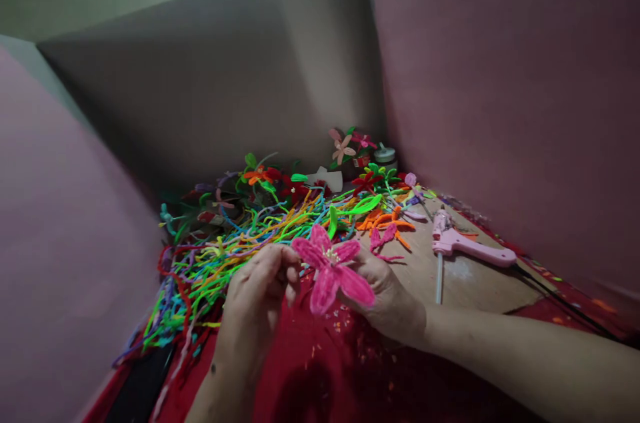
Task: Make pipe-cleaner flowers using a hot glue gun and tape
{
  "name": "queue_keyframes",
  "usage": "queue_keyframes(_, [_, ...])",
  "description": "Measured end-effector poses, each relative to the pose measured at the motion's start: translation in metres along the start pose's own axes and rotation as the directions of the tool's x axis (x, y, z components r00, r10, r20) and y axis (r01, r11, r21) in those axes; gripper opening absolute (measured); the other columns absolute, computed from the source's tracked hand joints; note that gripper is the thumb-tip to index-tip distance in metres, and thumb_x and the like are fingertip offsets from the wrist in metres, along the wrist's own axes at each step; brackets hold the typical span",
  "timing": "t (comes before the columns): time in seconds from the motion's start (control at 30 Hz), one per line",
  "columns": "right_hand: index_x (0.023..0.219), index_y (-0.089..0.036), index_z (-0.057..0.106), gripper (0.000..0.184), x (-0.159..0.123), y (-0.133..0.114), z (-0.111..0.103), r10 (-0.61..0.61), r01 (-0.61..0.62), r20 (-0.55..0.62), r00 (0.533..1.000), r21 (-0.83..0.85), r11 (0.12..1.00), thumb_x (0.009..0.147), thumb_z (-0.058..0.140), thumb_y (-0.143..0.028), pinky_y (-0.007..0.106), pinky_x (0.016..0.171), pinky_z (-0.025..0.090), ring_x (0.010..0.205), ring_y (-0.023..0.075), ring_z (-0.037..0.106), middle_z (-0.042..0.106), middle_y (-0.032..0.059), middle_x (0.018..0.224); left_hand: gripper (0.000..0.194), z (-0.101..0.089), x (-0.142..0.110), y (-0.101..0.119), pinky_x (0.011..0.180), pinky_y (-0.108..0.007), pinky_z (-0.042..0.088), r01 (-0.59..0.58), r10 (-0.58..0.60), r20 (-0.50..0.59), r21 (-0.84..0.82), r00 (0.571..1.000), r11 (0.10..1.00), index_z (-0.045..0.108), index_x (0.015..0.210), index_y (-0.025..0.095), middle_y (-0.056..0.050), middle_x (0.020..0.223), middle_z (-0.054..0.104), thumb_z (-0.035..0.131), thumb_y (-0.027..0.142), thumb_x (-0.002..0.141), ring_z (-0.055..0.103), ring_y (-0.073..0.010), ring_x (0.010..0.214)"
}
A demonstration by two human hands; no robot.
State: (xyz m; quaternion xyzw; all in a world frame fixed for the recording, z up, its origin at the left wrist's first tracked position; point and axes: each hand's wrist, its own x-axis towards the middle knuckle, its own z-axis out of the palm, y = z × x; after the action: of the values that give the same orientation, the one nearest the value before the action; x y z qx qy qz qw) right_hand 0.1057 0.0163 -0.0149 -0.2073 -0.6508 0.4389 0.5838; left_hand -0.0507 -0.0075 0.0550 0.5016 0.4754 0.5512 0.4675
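A bright pink pipe-cleaner flower [327, 276] with several petals and pale stamens at its centre faces me in the middle of the view. Behind its right petals, my right hand [393, 296] is closed on the flower from the back; the fingertips and any stem are hidden. At the flower's left side is my left hand [263, 286], its fingers curled, the fingertips right beside the tip of the left petal. Whether they pinch anything does not show. Loose pink petals [383, 240] lie just beyond my right hand.
A pink glue gun [470, 246] lies on a brown board [415, 276] at right, its black cord [565, 303] trailing right. Many coloured pipe cleaners [220, 270] spread across the left. Finished flowers [343, 146] and a lidded jar [385, 156] stand at the back. Red cloth [295, 356] carries small scraps.
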Motion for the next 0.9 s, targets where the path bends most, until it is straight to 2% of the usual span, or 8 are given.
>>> queue_keyframes(0.13, [0.080, -0.026, 0.074, 0.012, -0.004, 0.002, -0.001, -0.160, 0.164, 0.049, 0.986, -0.102, 0.981, 0.080, 0.063, -0.032, 0.042, 0.091, 0.039, 0.098, 0.0229, 0.052, 0.063, 0.0075, 0.102, 0.040, 0.001, -0.008, 0.019, 0.037, -0.016, 0.028, 0.082, -0.098, 0.101, 0.147, 0.990, 0.986, 0.054, 0.054, 0.013, 0.002, 0.046, 0.047, 0.060, 0.045, 0.077, 0.036, -0.0041, 0.038])
queue_keyframes(0.3, [0.069, -0.025, 0.072, 0.011, -0.003, -0.001, -0.005, -0.219, 0.234, 0.091, 0.971, -0.217, 0.948, 0.078, 0.066, -0.028, 0.044, 0.091, 0.039, 0.103, 0.0240, 0.051, 0.063, 0.0071, 0.106, 0.029, 0.008, -0.010, 0.015, 0.030, -0.013, 0.015, 0.358, -0.324, 0.213, -0.143, 0.922, 0.923, 0.053, 0.057, 0.014, 0.007, 0.041, 0.039, 0.065, 0.035, 0.072, 0.025, -0.0012, 0.030])
queue_keyframes(0.4, [0.068, -0.024, 0.071, 0.013, -0.003, -0.001, -0.007, -0.242, 0.268, 0.125, 0.962, -0.273, 0.924, 0.079, 0.064, -0.024, 0.045, 0.088, 0.040, 0.101, 0.0231, 0.052, 0.062, 0.0068, 0.110, 0.026, 0.003, -0.009, 0.005, 0.029, -0.013, 0.016, 0.512, -0.447, 0.275, -0.246, 0.851, 0.823, 0.055, 0.059, 0.013, 0.006, 0.040, 0.040, 0.062, 0.034, 0.073, 0.024, -0.0008, 0.028])
queue_keyframes(0.47, [0.067, -0.022, 0.071, 0.016, -0.003, -0.001, -0.007, -0.255, 0.289, 0.148, 0.955, -0.295, 0.911, 0.080, 0.062, -0.021, 0.044, 0.088, 0.040, 0.100, 0.0223, 0.053, 0.061, 0.0065, 0.112, 0.025, -0.001, -0.007, -0.001, 0.030, -0.013, 0.018, 0.544, -0.470, 0.291, -0.276, 0.833, 0.793, 0.056, 0.060, 0.012, 0.006, 0.040, 0.040, 0.060, 0.033, 0.074, 0.025, -0.0007, 0.027])
queue_keyframes(0.57, [0.066, -0.021, 0.070, 0.017, -0.003, 0.002, -0.007, -0.249, 0.285, 0.150, 0.957, -0.305, 0.909, 0.080, 0.061, -0.022, 0.044, 0.088, 0.040, 0.100, 0.0221, 0.053, 0.061, 0.0067, 0.112, 0.023, -0.004, -0.006, -0.006, 0.031, -0.013, 0.022, 0.535, -0.460, 0.289, -0.291, 0.840, 0.793, 0.056, 0.062, 0.012, 0.006, 0.041, 0.040, 0.059, 0.031, 0.076, 0.027, -0.0011, 0.029])
queue_keyframes(0.73, [0.070, -0.023, 0.072, 0.013, -0.004, 0.008, -0.005, -0.215, 0.235, 0.105, 0.971, -0.245, 0.941, 0.079, 0.064, -0.026, 0.043, 0.092, 0.040, 0.104, 0.0222, 0.051, 0.061, 0.0073, 0.110, 0.020, -0.002, -0.003, -0.003, 0.033, -0.013, 0.026, 0.419, -0.359, 0.249, -0.264, 0.900, 0.869, 0.054, 0.064, 0.013, 0.006, 0.046, 0.044, 0.062, 0.028, 0.075, 0.028, -0.0005, 0.031])
queue_keyframes(0.83, [0.076, -0.023, 0.073, 0.009, -0.002, 0.005, -0.002, -0.126, 0.131, 0.051, 0.991, -0.095, 0.987, 0.078, 0.066, -0.029, 0.038, 0.092, 0.041, 0.106, 0.0215, 0.051, 0.062, 0.0068, 0.105, 0.025, 0.000, 0.000, 0.001, 0.030, -0.014, 0.025, 0.353, -0.301, 0.233, -0.230, 0.925, 0.907, 0.052, 0.063, 0.014, 0.005, 0.047, 0.046, 0.063, 0.034, 0.074, 0.029, -0.0018, 0.031])
queue_keyframes(0.9, [0.082, -0.024, 0.073, 0.011, 0.001, 0.000, 0.001, -0.017, 0.015, 0.023, 1.000, 0.085, 0.996, 0.077, 0.067, -0.032, 0.035, 0.089, 0.044, 0.099, 0.0199, 0.055, 0.065, 0.0051, 0.098, 0.024, 0.002, 0.003, 0.002, 0.030, -0.015, 0.027, 0.248, -0.220, 0.148, -0.213, 0.964, 0.945, 0.054, 0.069, 0.014, 0.005, 0.049, 0.048, 0.063, 0.036, 0.074, 0.033, -0.0029, 0.032])
